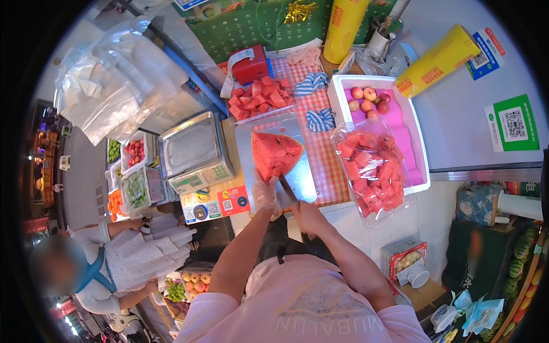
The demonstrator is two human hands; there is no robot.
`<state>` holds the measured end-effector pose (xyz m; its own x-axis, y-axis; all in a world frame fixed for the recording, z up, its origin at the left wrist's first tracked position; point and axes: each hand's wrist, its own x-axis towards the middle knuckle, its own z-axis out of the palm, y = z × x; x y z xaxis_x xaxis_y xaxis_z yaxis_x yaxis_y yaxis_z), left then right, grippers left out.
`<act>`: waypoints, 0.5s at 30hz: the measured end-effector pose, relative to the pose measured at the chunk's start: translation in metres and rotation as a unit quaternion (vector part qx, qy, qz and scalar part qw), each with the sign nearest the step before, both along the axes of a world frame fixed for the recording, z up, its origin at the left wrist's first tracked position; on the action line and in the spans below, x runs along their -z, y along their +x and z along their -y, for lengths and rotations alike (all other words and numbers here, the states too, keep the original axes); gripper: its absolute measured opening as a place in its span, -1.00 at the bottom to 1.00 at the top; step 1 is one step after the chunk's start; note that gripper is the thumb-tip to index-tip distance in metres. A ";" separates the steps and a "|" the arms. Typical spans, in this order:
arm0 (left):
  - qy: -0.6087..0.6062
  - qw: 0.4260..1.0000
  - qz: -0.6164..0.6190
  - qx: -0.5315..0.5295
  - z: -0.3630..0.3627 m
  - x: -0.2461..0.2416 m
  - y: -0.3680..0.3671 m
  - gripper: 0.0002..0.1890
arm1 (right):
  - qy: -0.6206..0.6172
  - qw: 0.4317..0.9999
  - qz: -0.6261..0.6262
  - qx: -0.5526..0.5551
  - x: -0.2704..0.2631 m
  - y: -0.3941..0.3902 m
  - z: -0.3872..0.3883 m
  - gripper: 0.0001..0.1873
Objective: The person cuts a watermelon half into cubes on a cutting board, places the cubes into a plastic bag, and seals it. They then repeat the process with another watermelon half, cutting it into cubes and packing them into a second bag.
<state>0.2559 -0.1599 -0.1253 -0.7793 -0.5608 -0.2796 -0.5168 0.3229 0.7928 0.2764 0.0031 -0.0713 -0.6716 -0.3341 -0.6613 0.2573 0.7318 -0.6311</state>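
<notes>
A large wedge of watermelon (276, 154) rests on a metal cutting board (306, 180). My left hand (265, 195), in a clear plastic glove, holds the wedge at its near end. In my right hand (309, 218) is the handle of a knife (288, 188), whose blade points away from me and meets the near right edge of the wedge. Beyond the board, a clear tray holds watermelon chunks (261, 97). To the right, a wrapped clear tray of watermelon chunks (373, 171) lies across the edge of a white foam box (424, 163).
Left of the board stand a metal-topped scale (188, 145) and hanging plastic bags (116, 81). Blue-striped cloths (321, 120), a red printer (249, 64) and yellow film rolls (437, 60) are around the checked tablecloth. Another person (124, 257) stands at the left, near fruit baskets.
</notes>
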 end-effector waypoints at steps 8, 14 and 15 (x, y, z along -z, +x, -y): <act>0.021 0.995 -0.066 0.066 0.031 0.030 0.007 -0.33 | -0.051 0.973 -0.176 0.143 0.010 0.005 -0.050 -0.57; 0.033 0.992 -0.088 0.080 0.026 0.017 0.002 -0.34 | -0.027 0.974 -0.189 0.119 0.025 -0.052 -0.034 -0.52; 0.033 0.992 -0.094 0.077 0.025 0.018 0.003 -0.35 | -0.026 0.975 -0.188 0.116 0.025 -0.054 -0.034 -0.52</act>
<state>0.2587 -0.1854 -0.1431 -0.8963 -0.4163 -0.1528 -0.3060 0.3313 0.8925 0.2228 0.0370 -0.0967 -0.9252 -0.1700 -0.3392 0.1553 0.6461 -0.7473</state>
